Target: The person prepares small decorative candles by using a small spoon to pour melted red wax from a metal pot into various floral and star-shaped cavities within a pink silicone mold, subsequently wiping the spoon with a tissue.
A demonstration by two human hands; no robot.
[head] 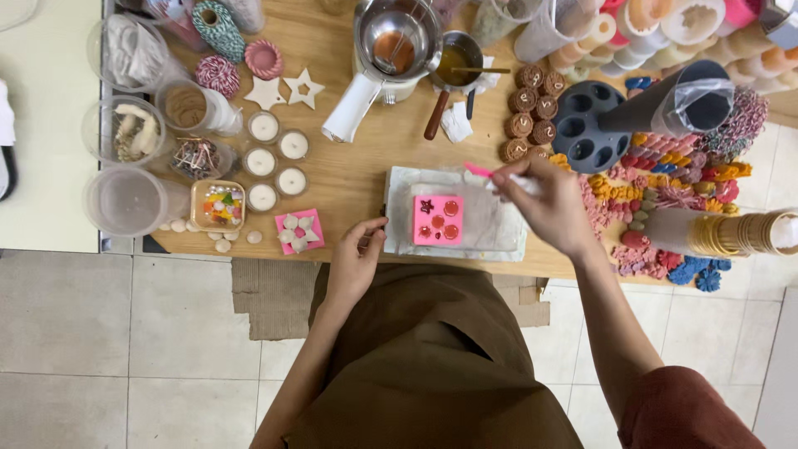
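— So, what fills the view, largest first?

— A light wooden worktable (366,179) crowded with craft supplies. Near its front edge lies a clear plastic sheet (499,229), and on it sits a small square pink silicone mould (438,220) with reddish filled cavities.

— And the hands?

— The left hand (356,258) rests at the sheet's left edge, fingers loosely curled, gripping nothing. The right hand (549,204) hovers just right of the mould, fingertips pinched on a thin pink-tipped stick (490,172).

— Anything smaller?

— Four round white candles in glass cups (274,162) stand left of the mould.
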